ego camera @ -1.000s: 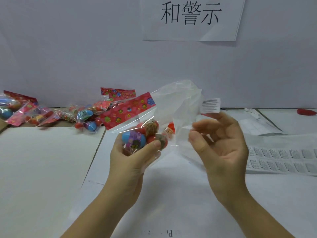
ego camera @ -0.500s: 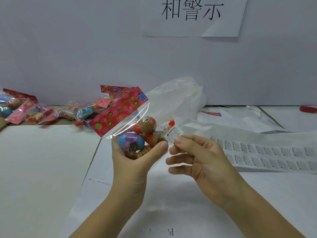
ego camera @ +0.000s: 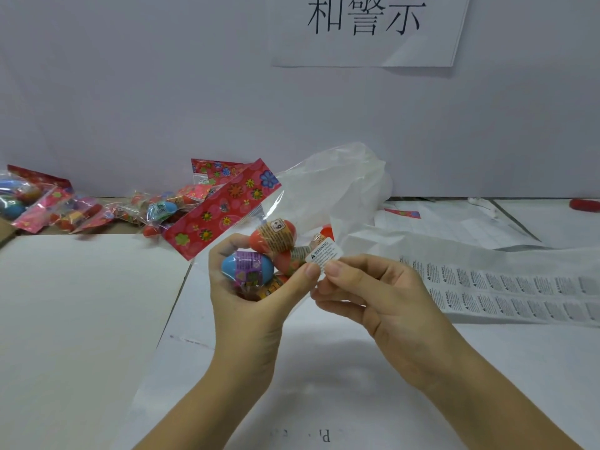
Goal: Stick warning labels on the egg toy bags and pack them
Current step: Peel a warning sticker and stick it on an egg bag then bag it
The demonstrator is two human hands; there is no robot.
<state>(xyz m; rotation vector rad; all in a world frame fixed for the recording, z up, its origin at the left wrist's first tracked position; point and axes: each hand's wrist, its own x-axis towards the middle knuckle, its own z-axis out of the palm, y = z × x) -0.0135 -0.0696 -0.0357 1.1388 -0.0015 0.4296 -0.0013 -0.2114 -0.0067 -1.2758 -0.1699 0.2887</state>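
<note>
My left hand (ego camera: pixel 256 306) grips a clear egg toy bag (ego camera: pixel 279 245) with a red flowered header card (ego camera: pixel 224 209); blue and orange eggs show inside it. A small white warning label (ego camera: pixel 324 253) lies against the bag's front near its right side. My right hand (ego camera: pixel 373 293) pinches the label's lower edge with thumb and forefinger, right beside my left thumb tip. A crumpled translucent plastic bag (ego camera: pixel 350 180) stands up behind the egg bag.
A pile of egg toy bags (ego camera: pixel 97 209) lies at the back left by the wall. A sheet of warning labels (ego camera: pixel 506 287) stretches across the table at right. A red object (ego camera: pixel 584 204) sits at the far right edge. A white board (ego camera: pixel 81 319) covers the left.
My right hand brought the label down from above the bag to the bag's front and now holds it against the plastic. My left hand tilted the bag slightly.
</note>
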